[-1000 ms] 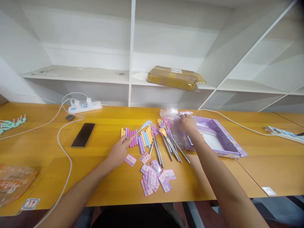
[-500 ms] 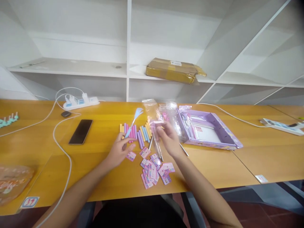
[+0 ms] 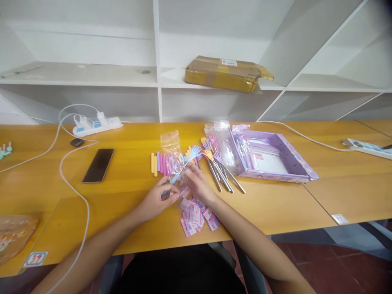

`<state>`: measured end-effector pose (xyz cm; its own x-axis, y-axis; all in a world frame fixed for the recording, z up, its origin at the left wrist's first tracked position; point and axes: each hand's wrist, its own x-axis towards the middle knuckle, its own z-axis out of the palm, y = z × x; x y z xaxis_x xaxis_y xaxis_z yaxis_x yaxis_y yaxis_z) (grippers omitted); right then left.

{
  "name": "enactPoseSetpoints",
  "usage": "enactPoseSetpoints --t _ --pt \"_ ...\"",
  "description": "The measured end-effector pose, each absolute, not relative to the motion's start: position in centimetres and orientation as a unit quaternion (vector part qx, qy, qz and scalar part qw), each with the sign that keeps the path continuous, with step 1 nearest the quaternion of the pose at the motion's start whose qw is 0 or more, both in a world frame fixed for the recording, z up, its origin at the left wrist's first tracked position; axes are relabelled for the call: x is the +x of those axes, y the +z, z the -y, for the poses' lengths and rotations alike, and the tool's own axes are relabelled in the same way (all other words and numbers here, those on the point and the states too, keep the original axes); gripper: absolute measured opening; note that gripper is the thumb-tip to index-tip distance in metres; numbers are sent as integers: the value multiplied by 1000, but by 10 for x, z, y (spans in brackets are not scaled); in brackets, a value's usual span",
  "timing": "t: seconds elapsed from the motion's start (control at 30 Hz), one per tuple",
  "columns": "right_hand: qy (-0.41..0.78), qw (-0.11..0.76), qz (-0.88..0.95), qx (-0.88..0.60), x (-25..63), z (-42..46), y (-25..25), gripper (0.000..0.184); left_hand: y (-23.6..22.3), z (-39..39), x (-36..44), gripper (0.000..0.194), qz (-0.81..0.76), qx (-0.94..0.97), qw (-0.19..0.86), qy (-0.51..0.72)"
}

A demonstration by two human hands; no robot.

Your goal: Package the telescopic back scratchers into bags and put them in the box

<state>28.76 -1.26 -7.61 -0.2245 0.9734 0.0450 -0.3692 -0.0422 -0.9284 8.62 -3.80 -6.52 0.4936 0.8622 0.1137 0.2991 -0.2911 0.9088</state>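
My left hand [image 3: 159, 198] is closed round the blue handle of a back scratcher [image 3: 176, 176], which slants up to the right. Its light blue hand-shaped head [image 3: 195, 153] spreads just above my right hand [image 3: 197, 183]. The fingers of that right hand are pinched on a clear plastic bag [image 3: 170, 142], whose zip end stands up behind the scratcher. Below both hands lies a loose pile of small pink and purple cards [image 3: 192, 216]. Behind the bag are yellow, purple and pink sticks [image 3: 161, 163], partly covered.
More back scratchers [image 3: 222, 175] with metal rods lie right of my hands. Beyond them are clear bags [image 3: 226, 149] and a purple box tray [image 3: 283, 178]. At left are a phone [image 3: 98, 165], a power strip [image 3: 98, 127] and a white cable [image 3: 88, 212]. A taped parcel [image 3: 223, 74] sits on the shelf.
My right hand has brought the plastic bag leftward and down to my left hand. The back scratcher has tilted further right, its head now above my right hand. The view has shifted slightly.
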Motion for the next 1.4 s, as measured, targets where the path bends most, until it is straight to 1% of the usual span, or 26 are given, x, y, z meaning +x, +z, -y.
enactPoseSetpoints --t 0.07,0.13,0.27,0.33,0.4,0.5,0.57,0.63,0.77,0.83,0.93,0.97,1.03,1.1,1.13,1.2,1.27,1.37,1.4 --pt "641 490 477 -348 286 13 -77 45 -66 38 87 26 -384 743 458 303" --pt "625 492 482 -367 286 12 -76 40 -68 37 88 26 -369 734 472 319" --pt "583 597 412 -366 298 5 -69 34 -74 30 85 28 -391 651 518 394" --pt "597 611 386 -348 308 1 -64 32 -76 25 81 28 -411 596 540 430" --pt "629 581 389 -340 317 -1 -61 32 -77 20 76 28 -418 548 546 476" --pt "669 509 427 -334 321 3 -59 38 -77 13 71 29 -406 489 551 541" --pt "678 466 460 -335 319 9 -59 40 -75 10 70 28 -392 462 559 566" --pt "663 440 499 -344 315 14 -59 41 -74 7 69 26 -379 443 569 580" --pt "612 421 566 -358 310 18 -58 36 -72 6 71 23 -369 418 588 586" --pt "573 429 598 -361 310 17 -58 32 -71 7 73 24 -363 414 596 585" --pt "425 486 661 -382 311 16 -59 12 -70 8 74 23 -339 423 615 572" --pt "367 503 681 -384 312 17 -61 8 -70 8 74 24 -328 427 625 565" --pt "284 513 722 -367 314 18 -65 12 -70 9 74 34 -306 433 650 545" --pt "236 501 764 -331 316 18 -70 19 -69 11 76 48 -300 434 668 525" --pt "217 492 783 -311 317 18 -73 22 -68 13 77 52 -305 435 672 517" --pt "180 475 813 -285 318 18 -76 28 -68 16 80 50 -326 442 672 496" --pt "157 455 832 -275 319 17 -77 28 -70 18 82 41 -356 449 656 491" --pt "149 420 841 -307 322 13 -74 23 -76 18 82 31 -408 442 608 518" --pt "146 407 841 -325 323 12 -72 26 -78 17 81 29 -422 436 590 532"
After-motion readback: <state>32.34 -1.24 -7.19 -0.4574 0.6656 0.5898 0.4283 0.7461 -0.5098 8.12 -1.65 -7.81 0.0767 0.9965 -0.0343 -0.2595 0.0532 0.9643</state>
